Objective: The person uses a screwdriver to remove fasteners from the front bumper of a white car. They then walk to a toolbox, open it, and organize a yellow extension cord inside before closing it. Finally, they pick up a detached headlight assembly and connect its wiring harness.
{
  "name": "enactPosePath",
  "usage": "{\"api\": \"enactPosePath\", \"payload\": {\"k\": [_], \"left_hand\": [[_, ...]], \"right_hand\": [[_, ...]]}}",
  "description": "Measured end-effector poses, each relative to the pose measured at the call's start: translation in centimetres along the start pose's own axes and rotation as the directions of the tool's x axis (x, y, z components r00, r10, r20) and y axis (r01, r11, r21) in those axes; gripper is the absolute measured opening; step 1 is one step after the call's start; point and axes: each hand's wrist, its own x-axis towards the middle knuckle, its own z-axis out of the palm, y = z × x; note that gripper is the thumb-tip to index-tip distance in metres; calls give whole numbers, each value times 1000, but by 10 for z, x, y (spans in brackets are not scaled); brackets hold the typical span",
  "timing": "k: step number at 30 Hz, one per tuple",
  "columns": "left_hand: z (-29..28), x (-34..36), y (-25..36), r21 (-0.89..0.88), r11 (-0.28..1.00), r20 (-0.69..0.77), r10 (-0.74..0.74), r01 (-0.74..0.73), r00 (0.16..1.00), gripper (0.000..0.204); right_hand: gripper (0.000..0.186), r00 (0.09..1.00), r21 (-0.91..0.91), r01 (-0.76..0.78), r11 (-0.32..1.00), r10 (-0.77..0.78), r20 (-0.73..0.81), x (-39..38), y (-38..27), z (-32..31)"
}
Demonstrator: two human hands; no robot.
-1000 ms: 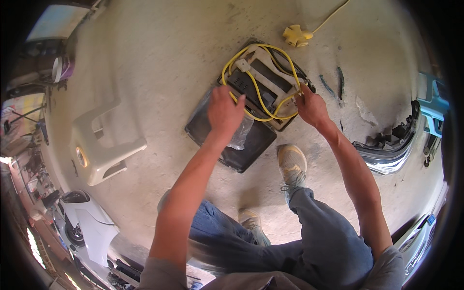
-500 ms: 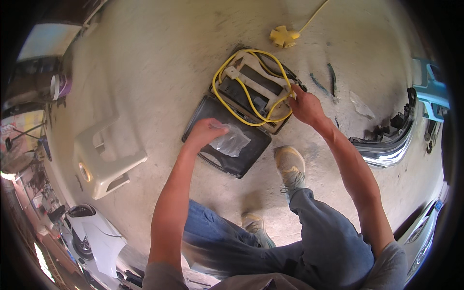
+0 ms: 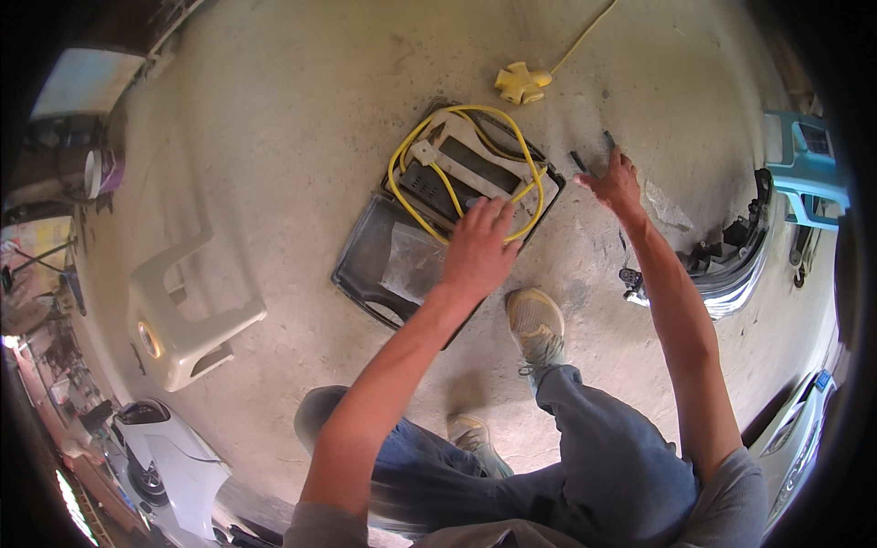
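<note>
A black tool case (image 3: 352, 265) lies opened flat on the floor. Its lid holds a clear plastic bag (image 3: 409, 260); the other half holds a dark tool in a pale insert (image 3: 512, 185). A looped yellow cord (image 3: 539, 187) with a white plug (image 3: 423, 152) lies across that half. My left hand (image 3: 480, 248) is over the case by the lower side of the cord loop, fingers extended; it appears to hold nothing. To the right, my right hand (image 3: 614, 187) is over dark-handled pliers (image 3: 577, 162) on the floor, thumb and fingers apart, partly hiding them.
A yellow multi-way socket (image 3: 523, 83) lies beyond the case. On the right are a clear plastic scrap (image 3: 669, 208), a car light unit (image 3: 731, 283) and a blue stool (image 3: 808, 164). An overturned beige stool (image 3: 196, 320) lies to the left. My shoe (image 3: 536, 321) is near the case.
My left hand has let go of the plastic bag, which now lies in the lid, and moved right. My right hand has left the cord and moved right to the pliers.
</note>
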Motion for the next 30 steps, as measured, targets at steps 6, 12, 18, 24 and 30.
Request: {"api": "enactPosePath", "payload": {"k": [6, 12, 18, 24, 30], "left_hand": [[29, 14, 19, -81, 991, -8, -106, 105, 994, 70], [43, 3, 9, -40, 994, -34, -101, 99, 994, 70], [45, 5, 13, -56, 995, -24, -88, 86, 996, 70], [53, 1, 3, -9, 997, -49, -75, 75, 996, 71], [52, -1, -2, -26, 998, -103, -57, 54, 993, 61]], "right_hand": [[60, 996, 76, 79, 994, -81, 30, 5, 12, 1], [55, 897, 777, 332, 535, -435, -84, -10, -100, -92], [50, 674, 766, 396, 507, -727, 132, -4, -192, -74], [46, 657, 329, 640, 695, -716, 235, -6, -199, 1], [39, 765, 163, 554, 817, -576, 286, -26, -213, 9]]}}
